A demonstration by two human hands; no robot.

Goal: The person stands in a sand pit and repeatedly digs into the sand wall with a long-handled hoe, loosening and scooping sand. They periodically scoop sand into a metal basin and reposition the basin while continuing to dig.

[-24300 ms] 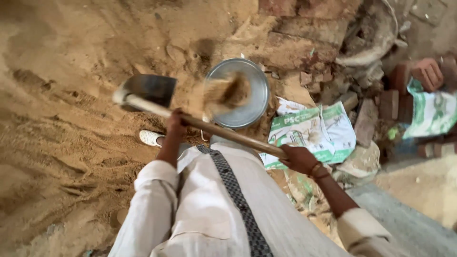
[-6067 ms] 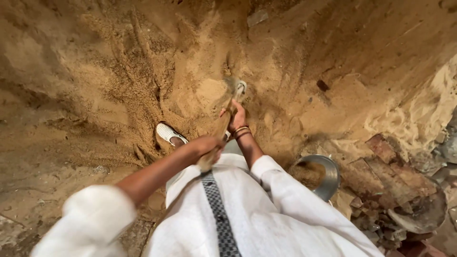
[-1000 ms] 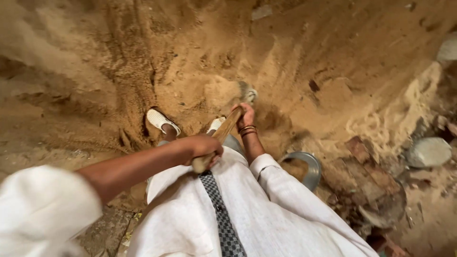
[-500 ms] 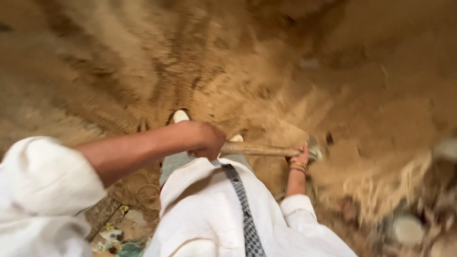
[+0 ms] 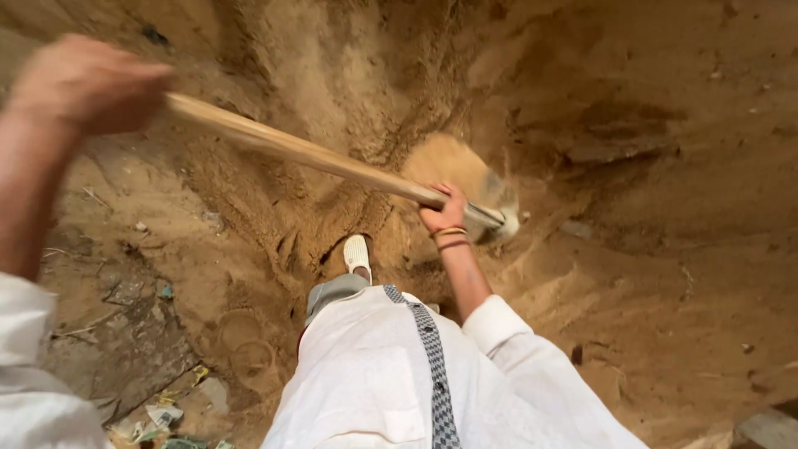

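Observation:
I look down at a shovel with a long wooden handle [image 5: 316, 155] crossing the view from upper left to middle right. My left hand [image 5: 83, 83], raised close to the camera and blurred, grips the handle's top end. My right hand [image 5: 445, 209], with bangles on the wrist, grips the handle low, next to the metal blade [image 5: 497, 208]. The blade carries a heap of sand [image 5: 447, 160] just above the sandy ground. My white shoe [image 5: 357, 254] stands in the sand below the handle.
Loose brown sand [image 5: 648, 166] covers the ground all around, piled higher at the top. Darker packed earth with scraps of paper and litter [image 5: 162, 411] lies at the lower left. A pale block edge [image 5: 769, 428] shows at the lower right corner.
The view has swung left. The shovel handle has tipped up at my left hand's end, and the blade now carries a load of sand. The metal pan and rubble have left the view.

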